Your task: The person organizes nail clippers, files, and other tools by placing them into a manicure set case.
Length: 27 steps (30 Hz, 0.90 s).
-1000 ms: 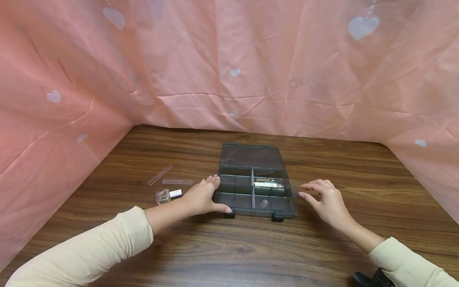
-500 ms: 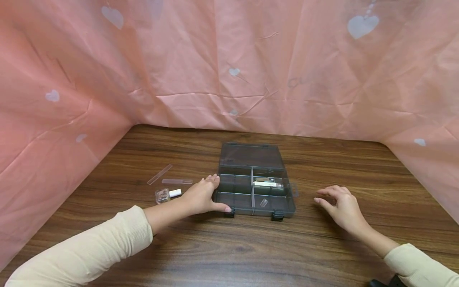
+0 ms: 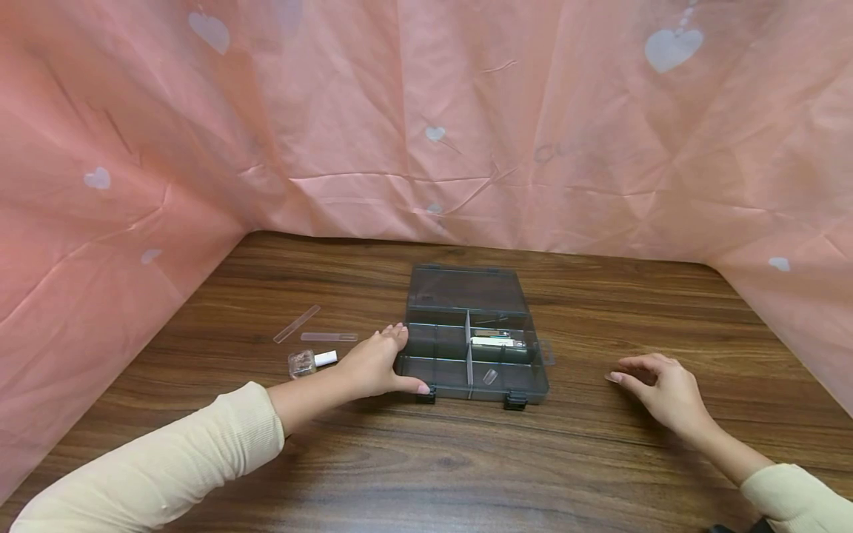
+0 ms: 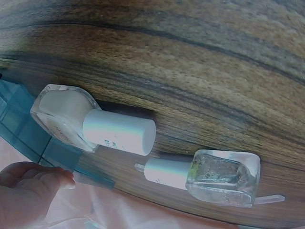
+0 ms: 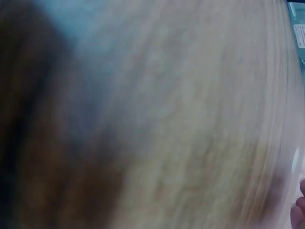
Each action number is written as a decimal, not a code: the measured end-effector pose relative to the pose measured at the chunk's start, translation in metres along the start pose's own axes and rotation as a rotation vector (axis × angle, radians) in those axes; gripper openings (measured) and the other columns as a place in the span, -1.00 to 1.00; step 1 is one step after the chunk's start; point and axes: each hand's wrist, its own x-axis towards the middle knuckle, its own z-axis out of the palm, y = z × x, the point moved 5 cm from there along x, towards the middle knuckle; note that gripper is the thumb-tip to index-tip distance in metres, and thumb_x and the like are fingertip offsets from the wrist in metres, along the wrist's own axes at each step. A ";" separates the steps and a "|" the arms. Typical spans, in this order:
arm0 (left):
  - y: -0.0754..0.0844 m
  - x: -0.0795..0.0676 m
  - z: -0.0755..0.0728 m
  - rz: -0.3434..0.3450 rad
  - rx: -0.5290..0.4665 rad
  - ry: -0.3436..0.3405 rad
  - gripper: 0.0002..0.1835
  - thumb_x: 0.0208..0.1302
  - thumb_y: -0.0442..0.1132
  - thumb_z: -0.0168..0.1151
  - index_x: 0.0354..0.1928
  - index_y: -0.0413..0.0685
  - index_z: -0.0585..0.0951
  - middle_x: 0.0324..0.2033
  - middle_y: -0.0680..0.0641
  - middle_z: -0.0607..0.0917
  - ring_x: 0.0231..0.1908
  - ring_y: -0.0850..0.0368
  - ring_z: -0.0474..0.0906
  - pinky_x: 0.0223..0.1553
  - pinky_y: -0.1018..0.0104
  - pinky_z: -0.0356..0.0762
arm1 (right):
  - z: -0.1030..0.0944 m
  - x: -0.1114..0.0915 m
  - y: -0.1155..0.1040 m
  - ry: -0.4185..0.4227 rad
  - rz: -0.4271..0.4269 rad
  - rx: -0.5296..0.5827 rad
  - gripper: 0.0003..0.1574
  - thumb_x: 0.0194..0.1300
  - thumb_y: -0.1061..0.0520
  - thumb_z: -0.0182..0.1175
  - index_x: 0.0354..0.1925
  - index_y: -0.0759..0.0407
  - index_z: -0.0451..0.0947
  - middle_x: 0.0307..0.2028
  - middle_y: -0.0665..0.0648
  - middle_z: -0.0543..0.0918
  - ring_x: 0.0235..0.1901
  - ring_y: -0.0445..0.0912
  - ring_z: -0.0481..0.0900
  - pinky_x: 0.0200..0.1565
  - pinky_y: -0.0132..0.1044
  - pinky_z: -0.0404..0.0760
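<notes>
A dark translucent divided box point(image 3: 436, 368) lies open, its lid laid back. My left hand point(image 3: 373, 364) rests against its left side, thumb at the front latch, fingers fairly straight. To the right of the box, my right hand point(image 3: 669, 392) is low over the table and pinches a small, thin, clear piece point(image 3: 609, 377) between thumb and forefinger. Inside the box are narrow white and gold items point(image 3: 496, 343) and a small clear curved piece point(image 3: 490, 377). A clear nail polish bottle point(image 4: 224, 179) and a cream nail polish bottle point(image 4: 66, 114), both white-capped, lie near my left wrist.
Two clear flat strips, one slanted strip point(image 3: 297, 323) and one level strip point(image 3: 329, 337), lie left of the box. A clear handle point(image 3: 547, 352) sticks out from the box's right side. Pink curtain point(image 3: 466, 185) hangs around the wooden table point(image 3: 426, 466).
My right hand has moved away from the box to the right, and its thumb and forefinger have drawn together on a small clear piece. The left hand and box stay put.
</notes>
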 end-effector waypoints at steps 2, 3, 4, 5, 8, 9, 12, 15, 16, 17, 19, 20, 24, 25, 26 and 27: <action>0.000 0.000 0.000 0.001 0.001 0.002 0.04 -0.08 0.19 0.38 0.26 -0.47 0.25 0.29 -0.40 0.25 0.35 -0.22 0.13 0.36 -0.03 0.10 | 0.002 -0.002 0.004 -0.058 0.041 -0.002 -0.72 0.06 0.10 0.36 -0.28 0.26 0.67 -0.28 0.29 0.68 -0.31 0.07 0.59 -0.40 -0.28 0.52; 0.000 0.000 0.000 0.001 0.002 0.004 0.05 -0.08 0.19 0.38 0.26 -0.47 0.25 0.29 -0.41 0.26 0.34 -0.22 0.14 0.36 -0.03 0.11 | 0.003 -0.003 0.006 -0.089 0.062 -0.002 -0.71 0.08 0.09 0.35 -0.27 0.26 0.66 -0.26 0.30 0.67 -0.31 0.08 0.60 -0.38 -0.22 0.55; 0.000 0.000 0.000 0.002 0.002 0.004 0.05 -0.08 0.19 0.38 0.26 -0.47 0.25 0.29 -0.40 0.26 0.34 -0.22 0.14 0.36 -0.03 0.11 | 0.004 -0.003 0.008 -0.121 0.083 -0.001 -0.70 0.10 0.07 0.33 -0.25 0.27 0.66 -0.24 0.32 0.66 -0.28 0.12 0.60 -0.35 -0.15 0.57; 0.000 0.000 0.000 0.002 0.001 0.005 0.05 -0.08 0.19 0.38 0.26 -0.47 0.25 0.29 -0.40 0.26 0.34 -0.22 0.14 0.35 -0.04 0.11 | 0.005 -0.004 0.010 -0.150 0.102 0.004 -0.68 0.13 0.06 0.31 -0.24 0.29 0.65 -0.21 0.34 0.65 -0.25 0.17 0.60 -0.32 -0.07 0.57; 0.000 0.000 0.000 -0.001 0.000 0.003 0.05 -0.08 0.19 0.38 0.27 -0.47 0.25 0.29 -0.40 0.26 0.35 -0.22 0.14 0.35 -0.04 0.11 | 0.007 -0.004 0.013 -0.210 0.130 0.012 -0.67 0.17 0.05 0.28 -0.22 0.30 0.63 -0.19 0.36 0.62 -0.22 0.19 0.57 -0.28 0.00 0.55; 0.000 0.000 0.001 -0.001 -0.001 0.002 0.05 -0.08 0.19 0.38 0.27 -0.47 0.25 0.29 -0.40 0.25 0.35 -0.22 0.14 0.35 -0.04 0.12 | 0.007 -0.003 0.014 -0.215 0.129 0.010 -0.68 0.17 0.05 0.27 -0.23 0.29 0.63 -0.19 0.35 0.62 -0.23 0.18 0.58 -0.29 -0.03 0.55; 0.000 0.000 0.000 -0.005 -0.001 -0.001 0.05 -0.08 0.19 0.38 0.27 -0.46 0.24 0.29 -0.40 0.25 0.35 -0.21 0.13 0.36 -0.03 0.11 | 0.007 -0.001 0.014 -0.217 0.106 -0.002 -0.76 0.15 0.10 0.29 -0.27 0.26 0.64 -0.24 0.29 0.64 -0.28 0.05 0.58 -0.32 -0.16 0.54; 0.000 0.000 0.000 -0.006 -0.002 0.001 0.05 -0.07 0.19 0.38 0.27 -0.47 0.24 0.29 -0.40 0.25 0.35 -0.22 0.13 0.36 -0.03 0.10 | 0.007 0.001 0.014 -0.208 0.078 -0.014 -0.81 0.12 0.13 0.31 -0.31 0.23 0.65 -0.32 0.20 0.66 -0.37 -0.19 0.55 -0.37 -0.30 0.50; 0.000 0.000 0.000 -0.006 -0.001 0.001 0.05 -0.07 0.19 0.38 0.27 -0.47 0.24 0.29 -0.40 0.24 0.35 -0.21 0.13 0.36 -0.03 0.10 | 0.007 0.002 0.014 -0.207 0.070 -0.010 -0.82 0.11 0.14 0.31 -0.32 0.23 0.64 -0.35 0.18 0.66 -0.40 -0.27 0.52 -0.38 -0.32 0.49; 0.000 0.000 0.000 -0.006 -0.001 0.001 0.05 -0.07 0.19 0.38 0.27 -0.47 0.24 0.29 -0.40 0.24 0.35 -0.22 0.13 0.36 -0.03 0.10 | 0.007 0.003 0.014 -0.204 0.064 -0.011 -0.83 0.11 0.14 0.32 -0.34 0.23 0.64 -0.39 0.14 0.66 -0.43 -0.34 0.47 -0.41 -0.37 0.46; 0.000 0.000 0.001 -0.006 0.000 0.003 0.05 -0.07 0.19 0.38 0.27 -0.47 0.24 0.29 -0.40 0.24 0.35 -0.22 0.12 0.36 -0.03 0.10 | 0.006 0.004 0.015 -0.200 0.059 -0.007 -0.84 0.10 0.13 0.32 -0.36 0.22 0.64 -0.44 0.07 0.65 -0.48 -0.45 0.40 -0.43 -0.40 0.45; 0.000 0.000 0.001 -0.006 0.000 0.004 0.05 -0.08 0.19 0.38 0.27 -0.47 0.24 0.29 -0.40 0.24 0.35 -0.22 0.12 0.36 -0.03 0.10 | 0.007 0.005 0.015 -0.201 0.057 -0.001 -0.84 0.10 0.13 0.32 -0.37 0.22 0.64 -0.46 0.05 0.64 -0.49 -0.47 0.37 -0.44 -0.41 0.43; -0.001 0.001 0.002 -0.009 -0.003 0.006 0.06 -0.08 0.20 0.38 0.28 -0.47 0.23 0.30 -0.40 0.24 0.35 -0.21 0.12 0.36 -0.02 0.10 | 0.007 0.005 0.015 -0.203 0.058 -0.006 -0.87 0.10 0.15 0.32 -0.40 0.21 0.63 -0.48 0.02 0.64 -0.51 -0.48 0.36 -0.46 -0.42 0.42; -0.001 0.001 0.002 -0.010 -0.004 0.006 0.06 -0.08 0.19 0.38 0.28 -0.47 0.23 0.30 -0.40 0.24 0.35 -0.21 0.12 0.37 -0.02 0.10 | 0.007 0.005 0.015 -0.207 0.058 -0.005 -0.87 0.11 0.15 0.32 -0.40 0.21 0.63 -0.48 0.03 0.64 -0.51 -0.47 0.36 -0.46 -0.42 0.42; -0.001 0.001 0.002 -0.011 -0.005 0.006 0.06 -0.08 0.19 0.38 0.28 -0.46 0.23 0.30 -0.40 0.24 0.35 -0.21 0.12 0.37 -0.02 0.09 | 0.008 0.005 0.015 -0.210 0.057 -0.007 -0.87 0.11 0.15 0.32 -0.40 0.21 0.62 -0.48 0.03 0.64 -0.51 -0.46 0.36 -0.46 -0.42 0.41; -0.001 0.000 0.001 -0.011 -0.005 0.006 0.06 -0.08 0.19 0.38 0.28 -0.46 0.23 0.30 -0.39 0.24 0.35 -0.21 0.12 0.37 -0.02 0.09 | 0.008 0.005 0.015 -0.209 0.057 -0.011 -0.88 0.11 0.16 0.32 -0.40 0.21 0.62 -0.48 0.03 0.63 -0.51 -0.46 0.36 -0.46 -0.42 0.41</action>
